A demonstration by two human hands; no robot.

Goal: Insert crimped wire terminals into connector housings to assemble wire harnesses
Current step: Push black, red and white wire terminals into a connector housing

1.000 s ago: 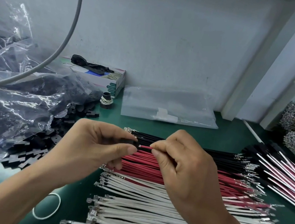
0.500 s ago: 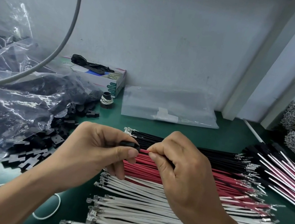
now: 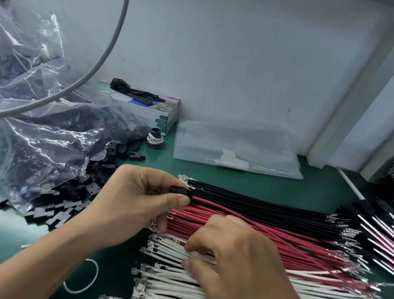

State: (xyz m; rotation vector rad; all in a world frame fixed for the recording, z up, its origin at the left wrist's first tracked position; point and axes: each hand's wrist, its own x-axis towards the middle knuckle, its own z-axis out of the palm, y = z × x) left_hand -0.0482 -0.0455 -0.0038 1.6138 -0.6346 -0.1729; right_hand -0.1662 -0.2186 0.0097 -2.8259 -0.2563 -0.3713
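Your left hand (image 3: 137, 204) pinches a black connector housing (image 3: 181, 191) at the frame's centre, with a red wire (image 3: 220, 207) already seated in it and trailing right. Your right hand (image 3: 238, 261) has curled fingers down on the white wires (image 3: 195, 298) at lower centre, apparently picking one; whether it has one gripped is unclear. Finished harnesses (image 3: 385, 241) lie at the right edge. Many loose wires remain, so most work looks ahead.
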